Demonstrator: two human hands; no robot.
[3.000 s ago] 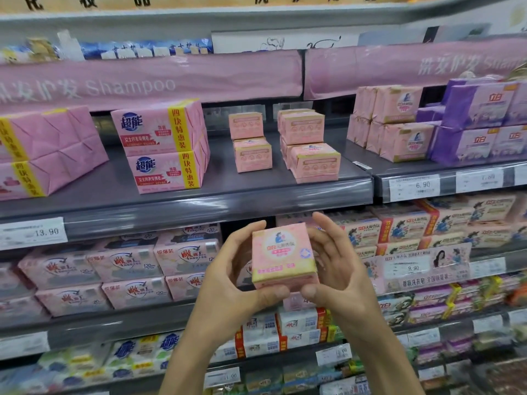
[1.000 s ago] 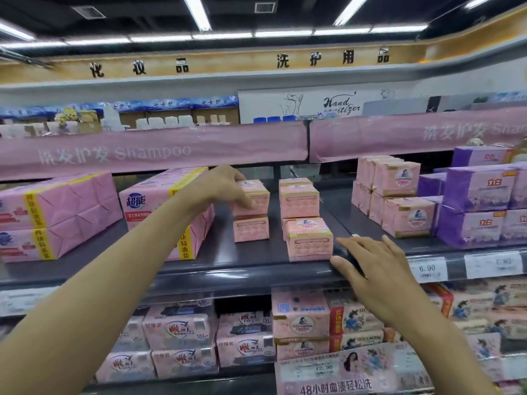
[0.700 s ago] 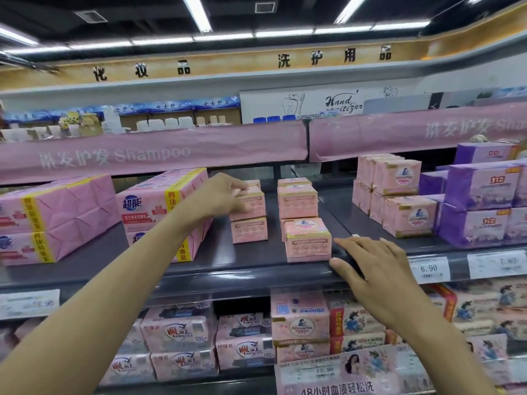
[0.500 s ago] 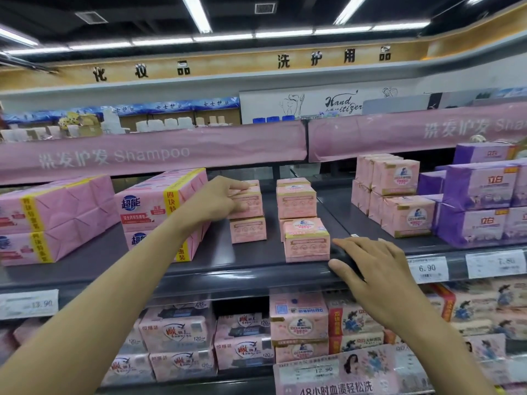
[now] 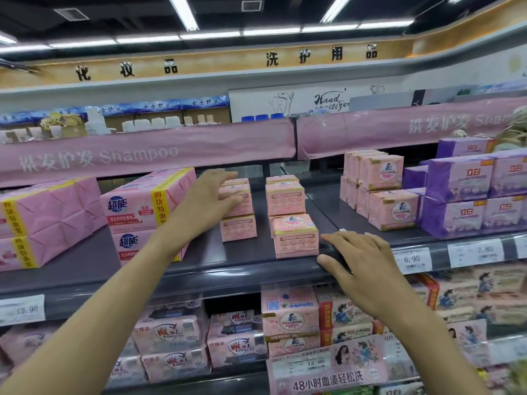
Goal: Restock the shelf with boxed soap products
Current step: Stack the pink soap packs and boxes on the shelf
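Small pink soap boxes stand in stacks on the grey upper shelf (image 5: 242, 262). My left hand (image 5: 209, 196) reaches in and grips the top pink soap box (image 5: 241, 199) of a two-high stack, thumb on its front and fingers over its top; the lower box (image 5: 239, 228) sits under it. To the right is another stack (image 5: 285, 198), with a front box (image 5: 295, 235) showing its printed lid. My right hand (image 5: 360, 262) lies flat on the shelf's front lip beside that front box, fingers spread, holding nothing.
Large pink multi-packs (image 5: 142, 215) stand left of the stacks, touching my left forearm. More pink boxes (image 5: 382, 192) and purple packs (image 5: 462, 195) fill the right section. A pink banner (image 5: 142, 152) hangs just above. Price tags (image 5: 410, 259) line the lip; packed shelves lie below.
Three seconds ago both hands held one pink box low in front of me. Now the left hand is on the top box of the stack; the right hand stays on the shelf lip.
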